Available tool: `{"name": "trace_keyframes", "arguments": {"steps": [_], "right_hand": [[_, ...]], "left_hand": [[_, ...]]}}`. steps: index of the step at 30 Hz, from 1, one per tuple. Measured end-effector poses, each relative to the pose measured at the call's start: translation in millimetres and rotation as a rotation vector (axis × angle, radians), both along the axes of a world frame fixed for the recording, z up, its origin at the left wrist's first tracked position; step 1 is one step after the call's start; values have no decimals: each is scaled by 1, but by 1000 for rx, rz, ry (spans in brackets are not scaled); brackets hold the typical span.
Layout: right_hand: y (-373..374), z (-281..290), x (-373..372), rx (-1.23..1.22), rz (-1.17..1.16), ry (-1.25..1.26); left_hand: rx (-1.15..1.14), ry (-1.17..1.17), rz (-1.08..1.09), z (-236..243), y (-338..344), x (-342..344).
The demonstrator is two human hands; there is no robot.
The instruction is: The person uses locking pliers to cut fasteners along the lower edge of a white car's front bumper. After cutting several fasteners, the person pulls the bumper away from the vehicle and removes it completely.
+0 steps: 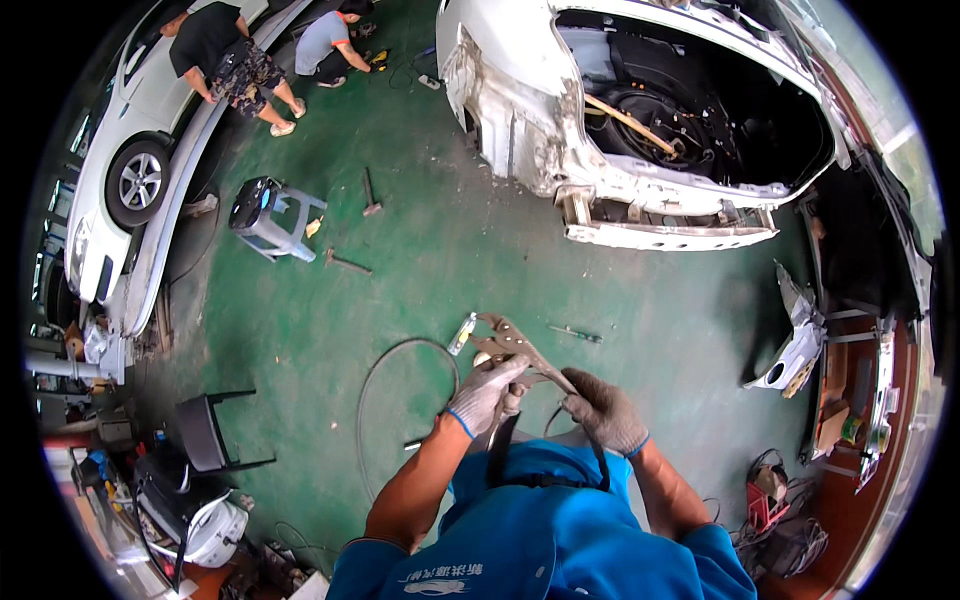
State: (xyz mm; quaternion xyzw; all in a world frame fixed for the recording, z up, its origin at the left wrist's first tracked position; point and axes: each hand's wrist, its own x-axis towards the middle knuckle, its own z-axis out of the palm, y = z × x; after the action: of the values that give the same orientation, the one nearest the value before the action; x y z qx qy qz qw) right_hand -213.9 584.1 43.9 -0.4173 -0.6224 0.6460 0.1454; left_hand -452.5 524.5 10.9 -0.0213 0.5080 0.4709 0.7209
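Before my body I hold a pair of large, worn metal locking pliers (520, 346), their jaws toward the upper left. My left hand (488, 390), in a light knitted work glove with a blue cuff, is closed around them just behind the jaws. Closed around the handle end is my right hand (606, 412), in a greyer, dirtier glove. Just past the jaws a small tube-like thing (462, 334) with a pale label shows. On the green floor beyond the pliers lies a thin metal tool (575, 333). A grey hose (364, 400) curves to the left of my left hand.
A stripped white car rear (670, 236) stands ahead right. Two hammers (371, 192) (347, 262) lie near a plastic stool (290, 225). Two people (225, 60) (325, 48) work by a white car (115, 175). A chair (205, 432) stands left; a metal panel (793, 335) right.
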Motion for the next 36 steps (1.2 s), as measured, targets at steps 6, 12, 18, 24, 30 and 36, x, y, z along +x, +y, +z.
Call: {"name": "trace_keyframes", "arguments": {"steps": [6,12,18,24,30,36], "right_hand": [[50,7,-70,444,122,-396],[87,-29,-105,270,-86,-292],[138,-62,-142,-741,-292,206],[194,-90,-182,-593,-49,246],[241,-56,-229,-339,127,80],[248,-90,-272,-226,41,-45]], "left_hand": [[-50,-90,1,-11,58,-83],[-58,-9,22,-5,107,-109],[-80,169,35,14,154,-139],[-84,435,-33,26,195,-174],[-121,343,18,10,214,-188],[-65,133,-25,-37,237,-226]]}}
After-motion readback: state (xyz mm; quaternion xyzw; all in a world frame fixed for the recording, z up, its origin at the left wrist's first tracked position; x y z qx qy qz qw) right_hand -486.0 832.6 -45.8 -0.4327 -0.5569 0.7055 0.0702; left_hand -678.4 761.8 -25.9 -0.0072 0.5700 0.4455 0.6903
